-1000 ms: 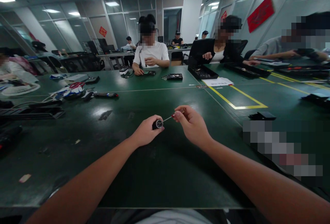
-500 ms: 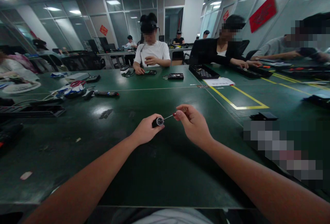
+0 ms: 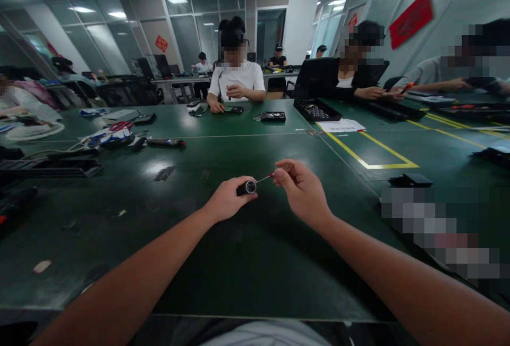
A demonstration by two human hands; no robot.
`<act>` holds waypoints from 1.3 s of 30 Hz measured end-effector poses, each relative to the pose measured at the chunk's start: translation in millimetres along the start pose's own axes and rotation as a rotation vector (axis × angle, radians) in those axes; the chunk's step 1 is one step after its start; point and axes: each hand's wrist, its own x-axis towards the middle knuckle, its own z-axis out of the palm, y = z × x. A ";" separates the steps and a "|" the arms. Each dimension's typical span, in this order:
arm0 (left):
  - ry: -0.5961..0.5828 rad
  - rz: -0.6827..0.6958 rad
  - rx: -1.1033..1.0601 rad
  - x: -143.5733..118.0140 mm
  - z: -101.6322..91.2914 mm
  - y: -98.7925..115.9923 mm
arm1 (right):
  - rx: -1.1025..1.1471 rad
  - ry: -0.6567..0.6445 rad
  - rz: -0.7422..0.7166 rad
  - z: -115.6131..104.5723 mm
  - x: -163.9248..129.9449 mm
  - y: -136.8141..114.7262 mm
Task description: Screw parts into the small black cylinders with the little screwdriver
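Snugly, left hand [image 3: 226, 199] wraps cylinder [image 3: 249, 187], right [image 3: 300, 188] pinches screwdriver [image 3: 271, 175]

Smooth glossy tabletop [image 3: 255, 266], thin metal-shafted tool [image 3: 263, 179], plastic-looking cylinder [image 3: 241, 190], matt paper [image 3: 341, 125] at its two o'clock, cloth shirt [image 3: 243, 76] at twelve.

A black box [image 3: 273, 116] limits open tabletop [image 3: 227, 154] ahead.
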 end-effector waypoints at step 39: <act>0.094 -0.010 0.037 2.4 -3.3 -12.2 | -0.286 -0.189 -0.152 -4.3 -6.3 -15.1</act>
